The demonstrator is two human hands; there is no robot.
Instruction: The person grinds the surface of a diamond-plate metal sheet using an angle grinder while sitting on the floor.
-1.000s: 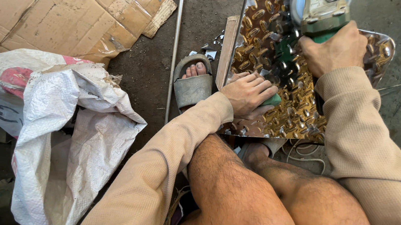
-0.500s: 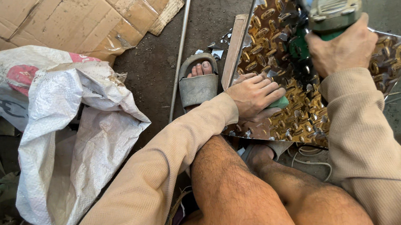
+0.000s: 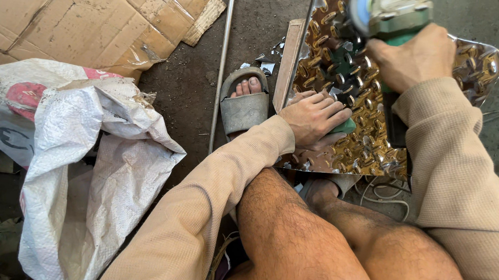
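We keep our right hand [image 3: 415, 62] tight around the grinder [image 3: 392, 13], our left hand [image 3: 315, 119] flat, pinning the patterned metal sheet [image 3: 373, 140]; fingers clear of the disc.

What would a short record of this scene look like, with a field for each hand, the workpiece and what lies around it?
Left hand: pressed flat on the sheet, a green piece under its fingers
Right hand: grips a green power tool
Workpiece: shiny embossed metal sheet on the ground
Foot: grey sandal beside the sheet's left edge
Left side: white woven sack, flattened cardboard
Also: thin metal rod along the floor
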